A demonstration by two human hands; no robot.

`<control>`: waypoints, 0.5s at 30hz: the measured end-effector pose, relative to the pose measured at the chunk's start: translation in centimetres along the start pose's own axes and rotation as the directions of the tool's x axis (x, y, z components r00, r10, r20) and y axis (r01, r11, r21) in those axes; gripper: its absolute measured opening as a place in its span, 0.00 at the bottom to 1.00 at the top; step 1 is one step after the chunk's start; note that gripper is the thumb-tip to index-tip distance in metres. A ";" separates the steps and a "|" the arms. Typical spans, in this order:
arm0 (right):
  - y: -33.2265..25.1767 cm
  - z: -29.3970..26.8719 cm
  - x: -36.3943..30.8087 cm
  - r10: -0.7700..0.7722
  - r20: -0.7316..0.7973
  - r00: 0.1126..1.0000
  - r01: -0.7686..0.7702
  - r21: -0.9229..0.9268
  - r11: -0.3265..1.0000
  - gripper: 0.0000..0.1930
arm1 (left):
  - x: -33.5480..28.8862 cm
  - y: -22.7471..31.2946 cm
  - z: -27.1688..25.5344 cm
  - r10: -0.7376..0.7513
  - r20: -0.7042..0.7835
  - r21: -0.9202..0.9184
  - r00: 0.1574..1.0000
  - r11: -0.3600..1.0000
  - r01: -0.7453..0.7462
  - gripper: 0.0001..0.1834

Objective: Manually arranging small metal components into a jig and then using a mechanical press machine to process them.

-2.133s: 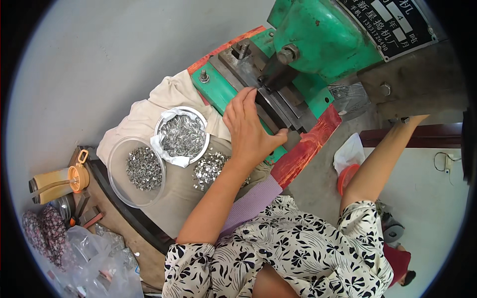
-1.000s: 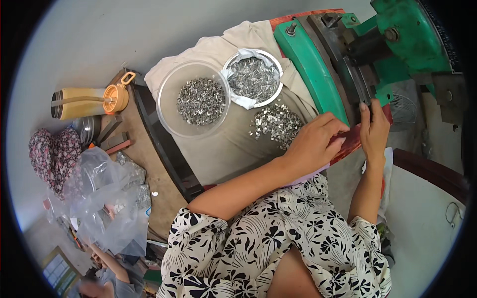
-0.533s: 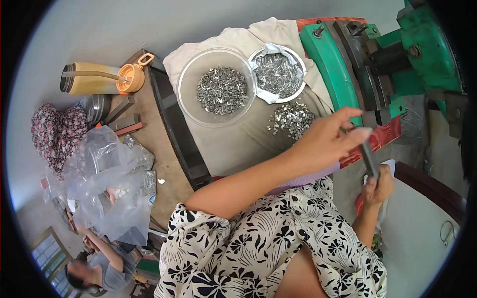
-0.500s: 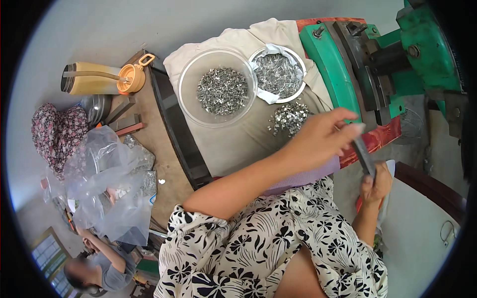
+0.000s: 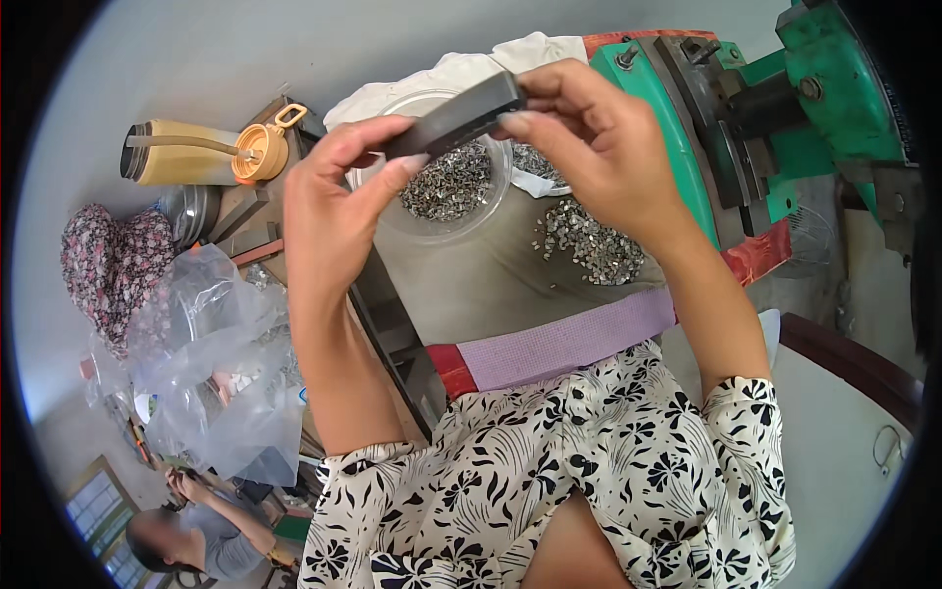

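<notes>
A dark rectangular metal bar (image 5: 456, 118) is held up between my two hands, tilted with its right end higher. My left hand (image 5: 339, 191) pinches the lower left end between thumb and fingers. At the other end, my right hand (image 5: 603, 142) grips it the same way. Beneath the bar is a clear round plastic tub (image 5: 442, 234) with many small metal pieces (image 5: 451, 187) in it. Partly hidden behind my right hand is a white bowl (image 5: 549, 188) with shiny metal parts. Loose metal pieces (image 5: 594, 245) lie in a pile on the cloth below my right wrist.
A green press machine (image 5: 653, 118) stands at the right of the cloth-covered table (image 5: 491, 280). On the left are a yellow bottle (image 5: 186, 155), a floral cloth (image 5: 113, 265) and clear plastic bags (image 5: 216, 344). Another person (image 5: 211, 530) sits at lower left.
The bar has moved from the lower right, beside the press, up over the clear tub. My left hand has swung left and now holds one end. The loose pile shows more fully.
</notes>
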State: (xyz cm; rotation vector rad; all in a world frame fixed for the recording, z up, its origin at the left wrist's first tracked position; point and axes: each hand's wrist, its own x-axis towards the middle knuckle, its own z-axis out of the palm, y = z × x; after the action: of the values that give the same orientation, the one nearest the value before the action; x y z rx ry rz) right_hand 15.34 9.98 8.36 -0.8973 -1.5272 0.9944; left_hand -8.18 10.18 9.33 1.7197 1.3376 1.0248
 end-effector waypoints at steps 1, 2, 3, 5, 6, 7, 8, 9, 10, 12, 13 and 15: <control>0.0 0.0 0.0 -0.120 0.041 0.992 0.127 -0.273 0.954 0.13 | 0.0 -0.3 0.0 0.028 -0.076 0.047 0.997 0.999 -0.025 0.16; 0.2 0.0 -0.2 -0.170 0.025 0.985 0.166 -0.389 0.906 0.12 | -0.1 -0.6 -0.1 0.051 -0.076 0.030 0.996 0.998 -0.048 0.16; 0.1 -0.6 -0.8 -0.196 0.041 0.980 0.197 -0.389 0.900 0.12 | -0.3 -0.7 -0.1 0.012 -0.120 0.097 0.993 0.995 -0.001 0.15; -0.4 -2.2 -3.7 -0.062 -0.014 0.998 0.053 -0.357 0.933 0.10 | -0.7 -0.8 -0.1 -0.028 -0.162 0.157 0.986 0.986 0.054 0.15; -0.6 -3.0 -5.5 0.071 -0.064 0.995 -0.084 -0.222 0.971 0.09 | -1.0 -0.8 0.0 -0.131 -0.134 0.015 0.982 0.991 0.134 0.14; -0.8 -4.0 -7.5 0.208 -0.096 0.973 -0.216 -0.078 0.973 0.08 | -1.4 -0.6 0.0 -0.221 -0.081 -0.145 0.972 0.967 0.208 0.14; -0.9 -5.5 -9.6 0.308 -0.098 0.946 -0.314 -0.046 0.948 0.06 | -1.9 -0.4 0.1 -0.218 0.005 -0.201 0.976 0.956 0.214 0.14; -0.9 -7.1 -11.7 0.406 -0.099 0.908 -0.409 -0.014 0.912 0.06 | -2.6 -0.2 0.2 -0.200 0.106 -0.287 0.974 0.932 0.222 0.14; -0.7 -8.6 -13.8 0.489 -0.117 0.865 -0.491 0.014 0.871 0.06 | -3.6 0.3 0.2 -0.212 0.209 -0.250 0.955 0.932 0.262 0.15; -0.1 -11.5 -18.0 0.613 -0.184 0.768 -0.612 0.066 0.788 0.06 | -5.5 0.6 1.2 -0.236 0.432 -0.150 0.870 0.933 0.327 0.15; 0.2 -12.9 -19.9 0.642 -0.242 0.727 -0.634 0.120 0.764 0.05 | -6.5 0.7 2.3 -0.187 0.530 -0.145 0.827 0.941 0.305 0.14; 1.1 -14.8 -22.9 0.712 -0.379 0.591 -0.729 0.126 0.673 0.08 | -8.3 0.3 5.6 -0.165 0.678 -0.087 0.717 0.950 0.301 0.15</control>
State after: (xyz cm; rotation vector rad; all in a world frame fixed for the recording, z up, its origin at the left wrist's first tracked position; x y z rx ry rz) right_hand 33.69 -8.66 0.50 -1.7230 -0.8014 1.2366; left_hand -4.25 1.61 5.86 1.5012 0.9091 0.3074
